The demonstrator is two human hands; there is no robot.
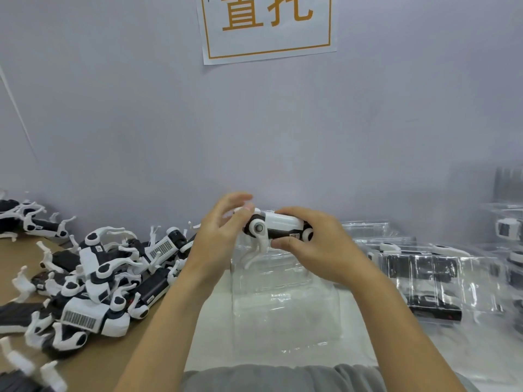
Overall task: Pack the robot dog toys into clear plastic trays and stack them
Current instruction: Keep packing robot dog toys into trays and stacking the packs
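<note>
A white and black robot dog toy (278,226) is held in the air above an empty clear plastic tray (285,295) on the white surface in front of me. My right hand (314,244) grips the toy's body, fingers over the top and thumb underneath. My left hand (223,227) is at the toy's left end, and its fingers touch a white leg there; the grip is blurred. One white leg of the toy hangs down toward the tray.
A pile of several loose robot dog toys (93,275) lies on the brown cardboard (158,329) at the left. Packed clear trays with toys (430,275) are stacked at the right. A grey wall with a paper sign (266,24) stands close behind.
</note>
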